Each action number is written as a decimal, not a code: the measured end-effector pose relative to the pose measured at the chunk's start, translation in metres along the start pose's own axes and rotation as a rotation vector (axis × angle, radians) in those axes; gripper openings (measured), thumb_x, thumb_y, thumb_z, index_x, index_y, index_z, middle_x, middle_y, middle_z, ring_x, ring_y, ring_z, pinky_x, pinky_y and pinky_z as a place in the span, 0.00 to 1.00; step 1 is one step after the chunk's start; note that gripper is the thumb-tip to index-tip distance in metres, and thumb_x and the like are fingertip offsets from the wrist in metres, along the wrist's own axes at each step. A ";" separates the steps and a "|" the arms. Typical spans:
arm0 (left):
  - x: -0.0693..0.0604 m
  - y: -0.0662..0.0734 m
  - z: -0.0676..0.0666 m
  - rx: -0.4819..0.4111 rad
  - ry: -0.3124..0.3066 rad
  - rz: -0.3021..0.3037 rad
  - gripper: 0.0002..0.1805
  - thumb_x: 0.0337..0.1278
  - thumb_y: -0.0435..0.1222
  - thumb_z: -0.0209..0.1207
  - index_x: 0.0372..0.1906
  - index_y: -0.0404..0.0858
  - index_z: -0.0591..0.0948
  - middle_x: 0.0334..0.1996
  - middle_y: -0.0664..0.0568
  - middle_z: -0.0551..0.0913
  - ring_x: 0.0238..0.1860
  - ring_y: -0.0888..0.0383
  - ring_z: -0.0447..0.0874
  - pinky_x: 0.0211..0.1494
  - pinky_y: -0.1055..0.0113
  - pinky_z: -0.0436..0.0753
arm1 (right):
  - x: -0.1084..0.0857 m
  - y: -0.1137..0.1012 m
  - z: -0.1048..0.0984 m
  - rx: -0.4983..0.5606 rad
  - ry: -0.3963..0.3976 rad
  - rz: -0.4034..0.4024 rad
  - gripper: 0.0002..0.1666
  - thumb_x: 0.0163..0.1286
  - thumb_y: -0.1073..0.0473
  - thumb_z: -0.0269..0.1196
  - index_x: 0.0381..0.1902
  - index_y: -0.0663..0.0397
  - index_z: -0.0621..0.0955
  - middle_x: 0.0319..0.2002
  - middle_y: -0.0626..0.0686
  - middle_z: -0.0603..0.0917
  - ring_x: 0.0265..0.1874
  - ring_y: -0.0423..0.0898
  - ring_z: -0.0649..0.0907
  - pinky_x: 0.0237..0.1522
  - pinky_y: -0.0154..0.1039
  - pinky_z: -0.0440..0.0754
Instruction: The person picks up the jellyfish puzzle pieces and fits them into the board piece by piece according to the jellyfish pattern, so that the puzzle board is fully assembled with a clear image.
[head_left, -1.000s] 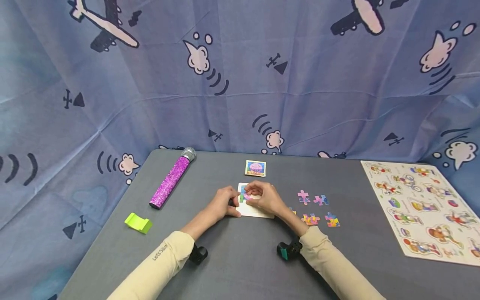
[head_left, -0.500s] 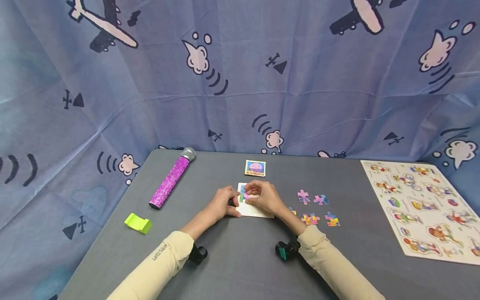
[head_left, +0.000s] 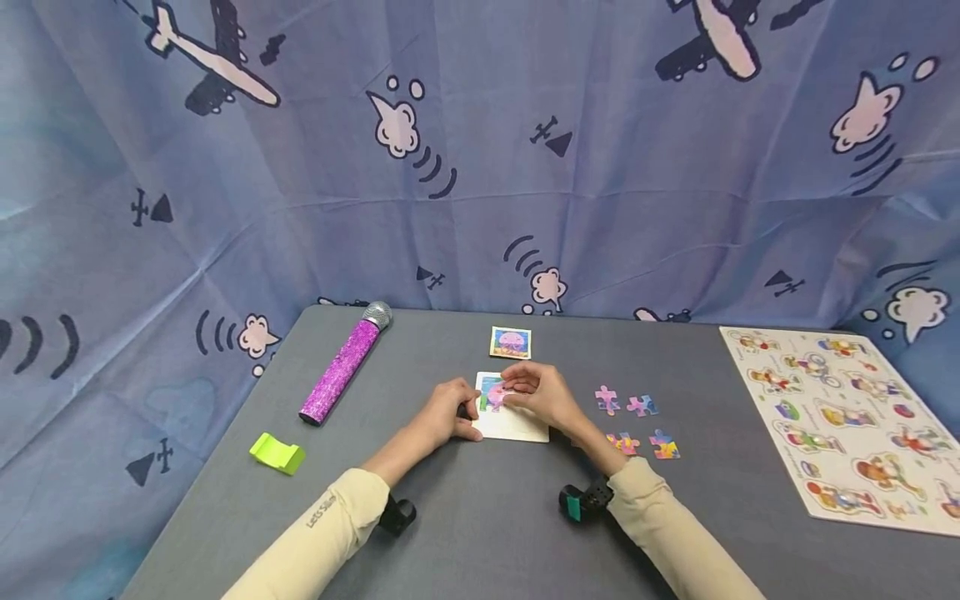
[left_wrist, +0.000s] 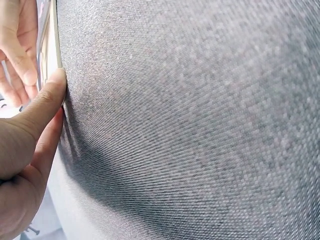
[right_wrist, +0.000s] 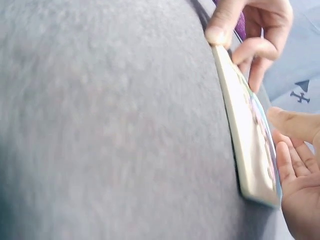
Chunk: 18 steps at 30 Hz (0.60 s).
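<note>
On the grey table lies a small pale puzzle tray point(head_left: 517, 429), with joined jigsaw pieces point(head_left: 492, 397) at its upper left showing part of a pink figure on blue. My left hand point(head_left: 444, 412) holds the tray's left side; the left wrist view has that thumb point(left_wrist: 52, 87) on its near edge. Over the pieces hovers my right hand point(head_left: 551, 396), thumb and fingers apart in the right wrist view, where no piece shows between them. Whether its fingertips touch the puzzle is hard to tell. Loose jigsaw pieces point(head_left: 664, 445) lie to the right, one partly behind the right forearm.
A small picture card point(head_left: 511, 342) of a pink sea creature lies behind the tray. To the left are a glittery pink microphone point(head_left: 341, 371) and a lime-green plastic piece point(head_left: 277, 452). A large board of cartoon figures point(head_left: 847, 425) covers the right side. A blue printed curtain point(head_left: 480, 167) hangs behind.
My right hand has shifted slightly right, uncovering more of the joined pink pieces. The left hand stays on the tray's edge. The head view has tilted up a little.
</note>
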<state>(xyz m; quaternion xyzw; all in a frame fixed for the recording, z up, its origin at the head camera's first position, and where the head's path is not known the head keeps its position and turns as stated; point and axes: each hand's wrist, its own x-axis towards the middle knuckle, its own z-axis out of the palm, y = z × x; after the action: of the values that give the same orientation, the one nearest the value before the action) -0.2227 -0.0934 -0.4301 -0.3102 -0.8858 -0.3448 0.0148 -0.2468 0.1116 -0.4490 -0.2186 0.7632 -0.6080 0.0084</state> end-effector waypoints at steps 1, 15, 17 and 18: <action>0.000 0.000 0.000 -0.003 0.000 -0.001 0.17 0.28 0.30 0.78 0.19 0.31 0.77 0.36 0.39 0.80 0.42 0.45 0.80 0.50 0.58 0.80 | -0.001 0.001 -0.001 -0.010 0.003 0.001 0.18 0.51 0.82 0.66 0.42 0.82 0.77 0.39 0.74 0.81 0.41 0.66 0.82 0.46 0.46 0.82; -0.001 0.001 0.000 -0.017 0.000 -0.002 0.16 0.29 0.30 0.77 0.19 0.31 0.78 0.38 0.39 0.80 0.44 0.43 0.80 0.48 0.63 0.80 | 0.004 0.007 0.004 -0.131 0.042 -0.010 0.11 0.56 0.81 0.63 0.39 0.76 0.80 0.37 0.68 0.84 0.39 0.60 0.85 0.41 0.43 0.83; -0.001 0.001 0.000 -0.016 -0.003 -0.008 0.16 0.29 0.30 0.77 0.19 0.31 0.78 0.38 0.39 0.80 0.44 0.43 0.80 0.48 0.62 0.80 | 0.004 0.006 0.004 -0.139 0.044 -0.028 0.11 0.56 0.81 0.63 0.39 0.75 0.80 0.36 0.67 0.84 0.38 0.60 0.85 0.41 0.43 0.83; -0.001 0.001 -0.001 -0.014 -0.003 -0.011 0.16 0.30 0.30 0.77 0.19 0.31 0.78 0.38 0.39 0.80 0.44 0.43 0.80 0.48 0.62 0.80 | 0.004 0.002 0.004 -0.145 0.043 -0.035 0.11 0.56 0.81 0.63 0.38 0.76 0.80 0.36 0.68 0.84 0.38 0.61 0.85 0.41 0.44 0.83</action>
<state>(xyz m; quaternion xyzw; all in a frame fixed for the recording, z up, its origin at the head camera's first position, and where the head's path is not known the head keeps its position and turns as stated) -0.2209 -0.0936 -0.4291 -0.3062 -0.8850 -0.3506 0.0093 -0.2497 0.1070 -0.4509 -0.2188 0.8013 -0.5558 -0.0342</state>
